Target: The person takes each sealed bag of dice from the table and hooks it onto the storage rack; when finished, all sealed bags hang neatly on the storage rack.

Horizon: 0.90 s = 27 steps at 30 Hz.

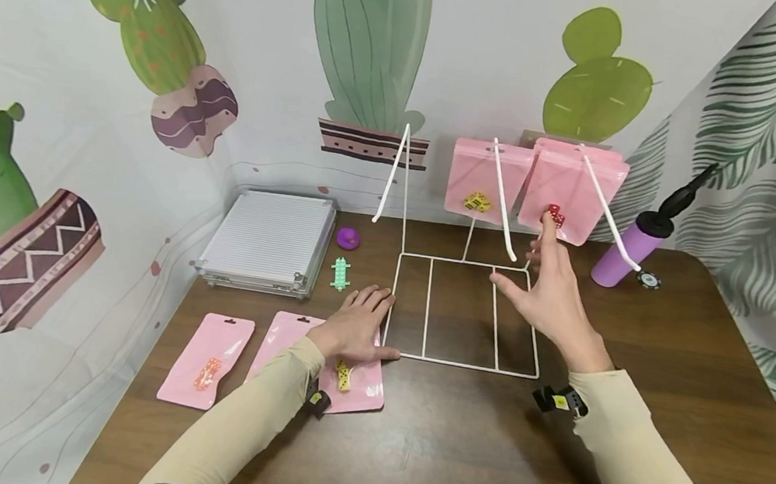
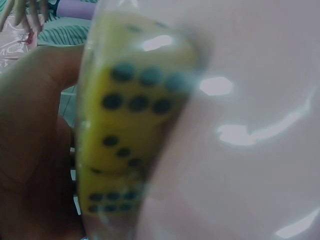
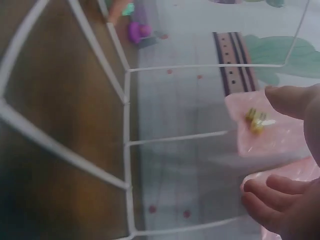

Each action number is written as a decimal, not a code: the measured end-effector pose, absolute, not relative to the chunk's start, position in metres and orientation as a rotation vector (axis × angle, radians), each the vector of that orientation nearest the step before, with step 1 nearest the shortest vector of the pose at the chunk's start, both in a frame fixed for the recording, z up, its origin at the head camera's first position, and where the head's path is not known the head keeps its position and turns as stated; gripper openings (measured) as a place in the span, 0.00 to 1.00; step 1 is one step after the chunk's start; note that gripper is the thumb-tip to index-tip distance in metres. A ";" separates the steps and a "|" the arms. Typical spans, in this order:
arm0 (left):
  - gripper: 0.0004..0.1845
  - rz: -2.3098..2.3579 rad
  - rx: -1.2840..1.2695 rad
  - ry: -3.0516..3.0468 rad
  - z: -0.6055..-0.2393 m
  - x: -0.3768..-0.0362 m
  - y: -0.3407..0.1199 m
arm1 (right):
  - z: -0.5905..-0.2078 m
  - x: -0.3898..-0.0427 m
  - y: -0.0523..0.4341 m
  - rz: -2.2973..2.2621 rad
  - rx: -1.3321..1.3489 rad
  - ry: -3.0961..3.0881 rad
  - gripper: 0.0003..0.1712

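Observation:
My left hand (image 1: 359, 325) rests at the front left corner of a white wire rack (image 1: 467, 366), its fingers along the side wire and thumb by the front wire. Under its wrist lies a pink pouch (image 1: 362, 395) with yellow dice (image 2: 125, 105) inside. My right hand (image 1: 554, 297) reaches up to the pink pouches (image 1: 580, 175) on the rack's right hook. Its index fingertip is right at the red dice (image 1: 554, 214) there, with the thumb held apart. On the middle hook hangs a pink pouch (image 1: 465, 168) with yellow dice (image 3: 256, 121). The left hook (image 1: 390, 176) carries nothing.
Another pink pouch (image 1: 291, 330) lies partly under my left forearm; one with orange dice (image 1: 231, 336) lies farther left. Behind are a silver case (image 1: 269, 234), a purple rubber duck (image 1: 348, 238) and a green toy (image 1: 340, 274). A purple pump (image 1: 629, 250) and a poker chip (image 1: 649, 279) are at right.

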<state>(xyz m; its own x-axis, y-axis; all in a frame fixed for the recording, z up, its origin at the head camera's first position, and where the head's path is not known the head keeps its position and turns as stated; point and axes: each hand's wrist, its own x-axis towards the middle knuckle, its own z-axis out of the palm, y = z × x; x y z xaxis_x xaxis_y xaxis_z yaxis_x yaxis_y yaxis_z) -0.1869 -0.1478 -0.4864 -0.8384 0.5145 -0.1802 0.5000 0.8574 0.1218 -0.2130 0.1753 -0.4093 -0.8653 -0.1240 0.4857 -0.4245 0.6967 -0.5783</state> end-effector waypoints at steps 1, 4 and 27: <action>0.58 0.105 0.780 2.827 -0.487 -0.187 -0.148 | -0.413 -0.210 0.179 0.994 0.424 -2.530 0.66; 0.58 0.100 0.777 2.827 -0.488 -0.186 -0.148 | -0.424 -0.203 0.189 0.974 0.425 -2.644 0.62; 0.58 0.088 0.751 2.820 -0.490 -0.189 -0.145 | -0.466 -0.173 0.239 0.635 0.576 -3.041 0.59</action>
